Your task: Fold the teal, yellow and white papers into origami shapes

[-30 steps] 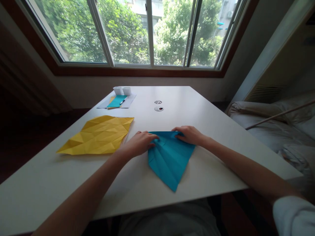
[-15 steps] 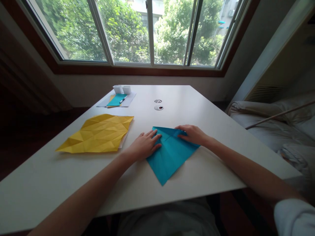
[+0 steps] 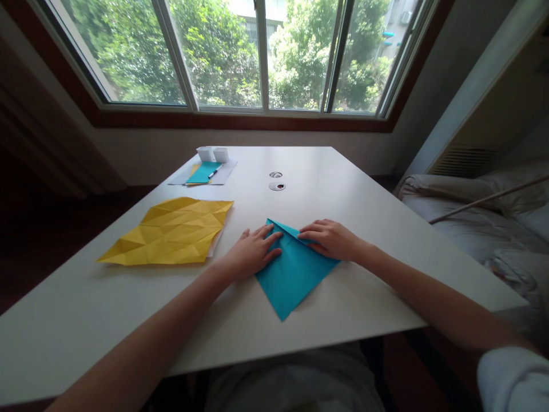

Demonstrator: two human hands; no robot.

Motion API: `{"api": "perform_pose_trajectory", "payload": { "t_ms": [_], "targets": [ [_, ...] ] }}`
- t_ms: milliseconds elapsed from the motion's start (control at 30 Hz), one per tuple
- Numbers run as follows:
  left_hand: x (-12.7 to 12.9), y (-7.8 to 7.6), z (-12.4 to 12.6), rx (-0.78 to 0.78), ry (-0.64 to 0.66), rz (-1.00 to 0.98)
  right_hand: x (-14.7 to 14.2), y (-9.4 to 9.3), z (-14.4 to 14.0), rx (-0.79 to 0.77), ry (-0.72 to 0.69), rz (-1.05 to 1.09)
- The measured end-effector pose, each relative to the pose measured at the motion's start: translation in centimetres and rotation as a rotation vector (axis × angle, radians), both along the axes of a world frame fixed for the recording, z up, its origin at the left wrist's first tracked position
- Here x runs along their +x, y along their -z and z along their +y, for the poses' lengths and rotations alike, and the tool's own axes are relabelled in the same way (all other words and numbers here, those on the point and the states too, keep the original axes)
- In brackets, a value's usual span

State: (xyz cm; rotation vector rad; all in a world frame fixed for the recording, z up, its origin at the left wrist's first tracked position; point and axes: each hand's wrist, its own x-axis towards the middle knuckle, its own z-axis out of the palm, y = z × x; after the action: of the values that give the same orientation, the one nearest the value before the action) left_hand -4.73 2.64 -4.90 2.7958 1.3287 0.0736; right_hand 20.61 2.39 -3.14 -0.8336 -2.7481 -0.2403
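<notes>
A blue sheet of origami paper (image 3: 294, 274) lies on the white table in front of me, one corner pointing toward me. Its upper right edge is partly folded over toward the middle. My left hand (image 3: 253, 250) rests flat on the paper's left side, fingers spread. My right hand (image 3: 332, 237) grips the folded flap at the upper right, fingers bent over it; its thumb is partly hidden. To the left lies a creased yellow sheet (image 3: 175, 232) with something white beneath its right edge.
At the far left of the table (image 3: 360, 303) are two small white boxes (image 3: 213, 154), a smaller blue sheet (image 3: 203, 172) and a pen (image 3: 215, 171) on white paper. Two round cable-hole covers (image 3: 277, 186) sit mid-table. A sofa (image 3: 450, 200) stands to the right.
My right hand has moved slightly left and toward me, drawing the blue paper's upper right edge inward into a larger fold. My left hand stays on the paper.
</notes>
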Motion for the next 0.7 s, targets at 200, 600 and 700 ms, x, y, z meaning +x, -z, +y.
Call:
{"api": "perform_pose_trajectory", "payload": {
  "t_ms": [200, 600, 700],
  "targets": [
    [0.14, 0.1, 0.01, 0.015, -0.02, -0.009, -0.33, -0.16, -0.57, 0.003, -0.01, -0.073],
    [0.16, 0.09, 0.11, 0.023, 0.0, 0.003, 0.06, -0.26, -0.39, -0.122, -0.082, -0.102],
    [0.19, 0.08, 0.09, 0.026, -0.002, 0.014, 0.11, -0.37, -0.4, -0.161, -0.1, -0.088]
  ]
}}
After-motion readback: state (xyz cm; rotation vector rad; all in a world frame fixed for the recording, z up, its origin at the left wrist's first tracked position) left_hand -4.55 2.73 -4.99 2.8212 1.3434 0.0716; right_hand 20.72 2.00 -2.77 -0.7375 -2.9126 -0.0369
